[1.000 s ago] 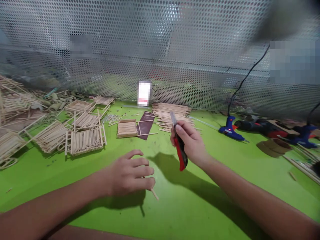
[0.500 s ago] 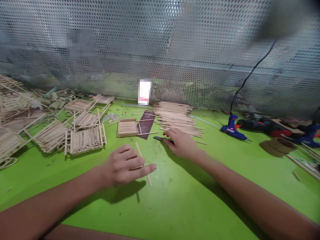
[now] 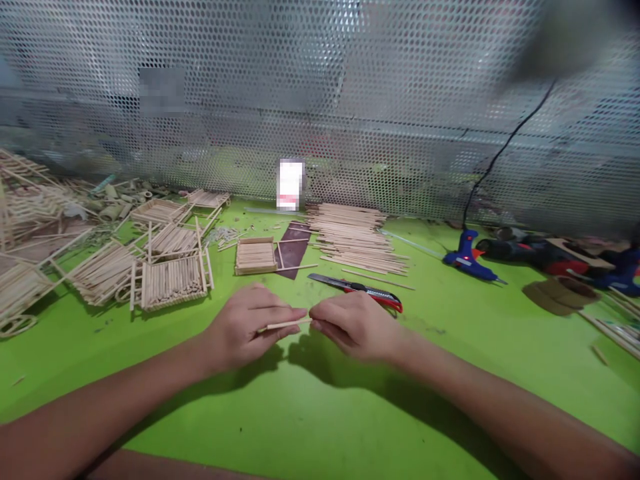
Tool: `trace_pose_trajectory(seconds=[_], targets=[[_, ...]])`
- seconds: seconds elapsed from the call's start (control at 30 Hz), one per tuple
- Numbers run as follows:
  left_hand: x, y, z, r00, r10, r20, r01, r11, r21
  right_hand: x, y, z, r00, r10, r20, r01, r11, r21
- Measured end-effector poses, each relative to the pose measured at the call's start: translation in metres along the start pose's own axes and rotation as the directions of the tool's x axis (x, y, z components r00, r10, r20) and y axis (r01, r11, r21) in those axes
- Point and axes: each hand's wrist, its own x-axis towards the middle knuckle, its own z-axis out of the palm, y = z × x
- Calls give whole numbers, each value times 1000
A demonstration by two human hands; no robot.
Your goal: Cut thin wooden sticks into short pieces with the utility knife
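A thin wooden stick [image 3: 290,325] lies nearly level between my two hands, above the green table. My left hand [image 3: 255,325] is closed on it, thumb below and fingers above. My right hand [image 3: 354,325] pinches the stick's right end, its fingertips almost touching those of the left. Just behind my right hand a red and black utility knife [image 3: 373,291] rests on the table, blade pointing left. Farther back sit a small stick-built tray [image 3: 256,255], a dark brown sheet [image 3: 295,250] and a wide row of loose sticks [image 3: 355,237].
Several stick-built pieces [image 3: 173,281] crowd the left side. To the right are a blue glue gun [image 3: 473,258] with a black cord, a brown ring-shaped piece [image 3: 560,293] and a black and red tool [image 3: 540,253]. A perforated metal screen [image 3: 320,120] stands behind the table [image 3: 310,427].
My right hand has come away from the knife, moving nearer, and now grips the stick's end. The stick in my left hand has turned from steep to nearly level. The whole knife now shows.
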Motion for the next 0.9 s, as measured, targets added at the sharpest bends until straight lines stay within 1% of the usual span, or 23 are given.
trace_pose_trajectory(seconds=[0.13, 0.23, 0.3, 0.37, 0.43, 0.5, 0.57, 0.6, 0.7, 0.77, 0.9], targets=[[-1, -10, -7, 1000, -16, 11, 14, 993, 121, -2, 14, -1, 998, 48, 45, -47, 999, -18], [-1, -16, -12, 999, 39, 33, -45, 973, 227, -4, 23, 1, 994, 78, 81, -76, 997, -24], [-1, -17, -13, 994, 79, 71, -97, 953, 287, -6, 26, 3, 992, 82, 99, -78, 996, -41], [-1, -16, -12, 990, 91, 104, -120, 942, 315, -6, 24, 6, 989, 94, 110, -87, 994, -63], [-2, -15, -10, 989, 75, 131, -113, 943, 314, -4, 18, 8, 983, 127, 135, -118, 990, -72], [-3, -13, -7, 982, 38, 186, -95, 947, 306, -2, 10, 9, 962, 179, 205, -165, 983, -83], [-5, -13, -5, 957, -35, 286, -55, 952, 302, 1, 4, 10, 926, 234, 297, -207, 971, -121], [-5, -14, -4, 936, -83, 341, -26, 952, 304, 3, 1, 10, 904, 266, 335, -227, 962, -151], [-6, -16, -5, 871, -191, 452, 52, 952, 302, 5, -1, 9, 845, 370, 387, -286, 923, -257], [-5, -17, -6, 847, -208, 490, 66, 955, 290, 6, 0, 8, 821, 408, 399, -301, 904, -304], [-5, -15, -4, 824, -178, 538, 32, 963, 269, 7, 0, 5, 796, 422, 433, -296, 897, -328]])
